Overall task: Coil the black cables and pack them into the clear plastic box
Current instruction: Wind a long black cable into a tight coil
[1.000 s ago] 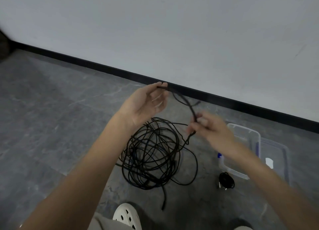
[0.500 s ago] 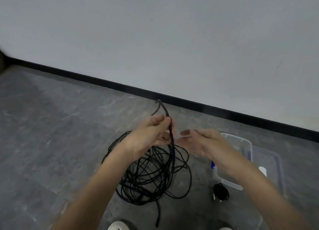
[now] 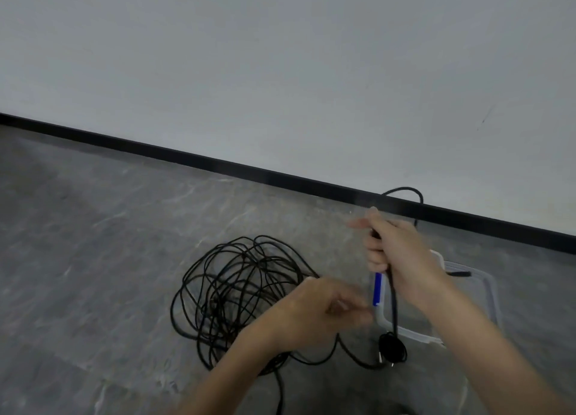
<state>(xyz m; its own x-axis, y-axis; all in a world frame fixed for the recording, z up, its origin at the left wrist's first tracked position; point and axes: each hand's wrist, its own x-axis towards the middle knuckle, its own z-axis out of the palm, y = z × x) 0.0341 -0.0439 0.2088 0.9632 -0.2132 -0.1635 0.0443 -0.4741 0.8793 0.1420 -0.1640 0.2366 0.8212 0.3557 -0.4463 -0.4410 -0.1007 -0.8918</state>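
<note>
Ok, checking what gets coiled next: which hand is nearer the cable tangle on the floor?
Left. The left hand overlaps the right edge of the cable tangle; the right hand is farther right, gripping a cable strand by the clear box.

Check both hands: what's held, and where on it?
Right hand grips the black cable mid-run, a loop above the fist, the rest hanging below. Left hand is motion-blurred: cannot tell.

Bare room: grey floor (image 3: 93, 258), white wall (image 3: 280, 56), black skirting (image 3: 218, 164).
</note>
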